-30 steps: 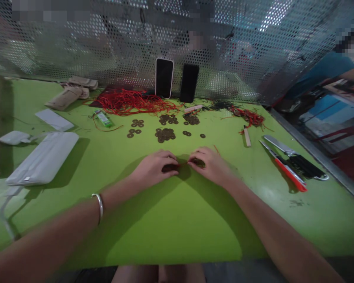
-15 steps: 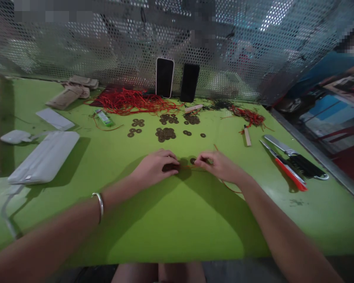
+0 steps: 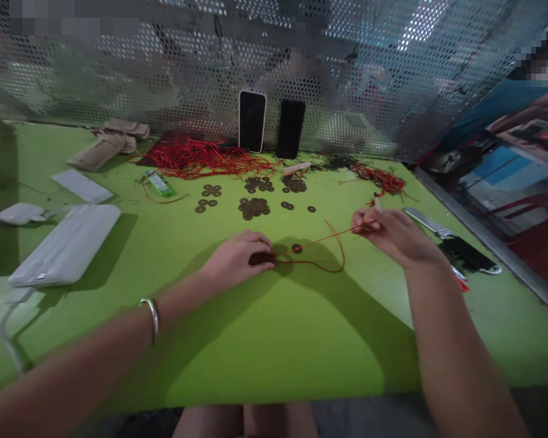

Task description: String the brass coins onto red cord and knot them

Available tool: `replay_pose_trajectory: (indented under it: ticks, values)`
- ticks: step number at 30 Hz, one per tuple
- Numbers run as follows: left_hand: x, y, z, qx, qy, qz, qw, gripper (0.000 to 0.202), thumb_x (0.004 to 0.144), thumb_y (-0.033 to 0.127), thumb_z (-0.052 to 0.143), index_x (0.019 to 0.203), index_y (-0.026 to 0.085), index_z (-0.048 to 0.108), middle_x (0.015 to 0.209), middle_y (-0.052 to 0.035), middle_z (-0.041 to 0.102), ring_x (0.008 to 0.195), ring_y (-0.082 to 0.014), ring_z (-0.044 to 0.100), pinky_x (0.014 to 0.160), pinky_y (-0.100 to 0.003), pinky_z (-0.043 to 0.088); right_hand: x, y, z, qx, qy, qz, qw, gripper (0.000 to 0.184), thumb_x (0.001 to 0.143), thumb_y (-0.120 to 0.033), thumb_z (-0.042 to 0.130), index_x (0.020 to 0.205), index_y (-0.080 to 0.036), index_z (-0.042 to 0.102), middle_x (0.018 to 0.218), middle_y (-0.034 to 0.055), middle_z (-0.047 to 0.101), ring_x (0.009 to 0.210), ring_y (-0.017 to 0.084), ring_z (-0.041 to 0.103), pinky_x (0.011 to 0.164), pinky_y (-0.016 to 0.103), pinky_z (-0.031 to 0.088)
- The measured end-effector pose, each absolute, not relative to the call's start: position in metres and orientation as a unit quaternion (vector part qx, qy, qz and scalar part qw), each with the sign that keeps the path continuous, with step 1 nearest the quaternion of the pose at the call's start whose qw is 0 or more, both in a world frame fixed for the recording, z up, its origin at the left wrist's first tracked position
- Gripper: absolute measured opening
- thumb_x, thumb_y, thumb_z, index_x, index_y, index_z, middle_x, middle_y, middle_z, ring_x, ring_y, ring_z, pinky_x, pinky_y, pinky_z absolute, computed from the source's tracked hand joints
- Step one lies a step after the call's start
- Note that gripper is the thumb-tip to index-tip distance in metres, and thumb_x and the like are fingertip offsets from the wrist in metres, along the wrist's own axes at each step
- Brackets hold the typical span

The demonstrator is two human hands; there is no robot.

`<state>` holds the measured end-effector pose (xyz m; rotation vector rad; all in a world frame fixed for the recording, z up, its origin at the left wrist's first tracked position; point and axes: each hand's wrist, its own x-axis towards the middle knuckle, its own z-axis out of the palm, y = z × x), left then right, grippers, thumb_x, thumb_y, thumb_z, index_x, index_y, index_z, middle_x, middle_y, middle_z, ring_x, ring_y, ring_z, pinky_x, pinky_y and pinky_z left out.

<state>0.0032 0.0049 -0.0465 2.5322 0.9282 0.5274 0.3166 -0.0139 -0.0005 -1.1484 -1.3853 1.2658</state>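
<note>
Red cord is stretching across the green surface between the two hands, its long axis running roughly from 9 o'clock to 2 o'clock with a slack loop sagging toward 5 o'clock near its middle. The left hand is lying palm down and clenching over the cord's near end, pinning a dark cluster, probably strung coins, though shadow is hiding it. The right hand is pinching the far end of the cord between fingertips and holding it raised off the surface, well out at 2 o'clock from the left hand. One loose coin is sitting just beside the cord, between the hands and nearer the left one.

Beyond the hands, at 12 o'clock, scattered coins are lying in small heaps, and behind them a tangle of red cords is spreading in front of two phones that are leaning upright against a perforated metal screen. A knife is lying just past the right hand at 3 o'clock. A white pouch is resting at 9 o'clock. No brand, label or writing is showing clearly enough to read.
</note>
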Motion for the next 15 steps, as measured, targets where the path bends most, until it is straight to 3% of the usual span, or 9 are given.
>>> replay_pose_trajectory:
  ticks: [4,6,8,12,15]
  values:
    - [0.004,0.003,-0.042,0.89,0.36,0.218,0.176,0.042,0.078,0.043,0.062,0.113,0.02,0.06,0.113,-0.0071,0.061,0.106,-0.0228,0.053,0.092,-0.042,0.046,0.291,-0.017,-0.003,-0.471,-0.551,0.513,0.459,0.035,0.08,-0.045,0.059,0.061,-0.018,0.049,0.082,0.0026,0.057,0.051,0.005,0.046,0.045,0.023,0.037]
    - [0.008,-0.002,-0.035,0.868,0.376,0.275,0.174,0.053,0.076,0.047,0.064,0.12,0.018,0.053,0.119,-0.0092,0.057,0.113,-0.024,0.05,0.098,-0.045,0.041,0.27,-0.019,-0.008,-0.474,-0.595,0.489,0.428,0.035,0.078,-0.05,0.06,0.066,-0.018,0.054,0.083,0.0027,0.057,0.048,0.005,0.044,0.04,0.021,0.033]
    - [0.016,-0.009,-0.025,0.846,0.372,0.327,0.199,0.05,0.079,0.043,0.062,0.121,0.017,0.05,0.121,-0.0093,0.056,0.115,-0.0222,0.05,0.1,-0.042,0.04,0.25,-0.02,-0.013,-0.467,-0.657,0.426,0.41,0.033,0.079,-0.049,0.06,0.068,-0.018,0.056,0.093,0.005,0.054,0.062,0.009,0.051,0.045,0.021,0.039]
    - [0.04,-0.024,-0.008,0.826,0.34,0.34,0.294,0.036,0.085,0.031,0.056,0.118,0.019,0.048,0.118,-0.0083,0.058,0.109,-0.0197,0.055,0.088,-0.035,0.05,0.228,-0.023,-0.022,-0.424,-0.715,0.333,0.444,0.031,0.082,-0.045,0.058,0.067,-0.018,0.058,0.1,0.0068,0.049,0.086,0.015,0.054,0.061,0.024,0.048]
    - [0.056,-0.026,-0.004,0.811,0.335,0.348,0.329,0.015,0.085,0.026,0.055,0.098,0.017,0.054,0.095,-0.0045,0.065,0.088,-0.0158,0.061,0.075,-0.029,0.052,0.227,-0.022,-0.028,-0.404,-0.715,0.305,0.483,0.028,0.083,-0.042,0.058,0.067,-0.019,0.057,0.095,0.0055,0.05,0.086,0.015,0.053,0.065,0.025,0.048]
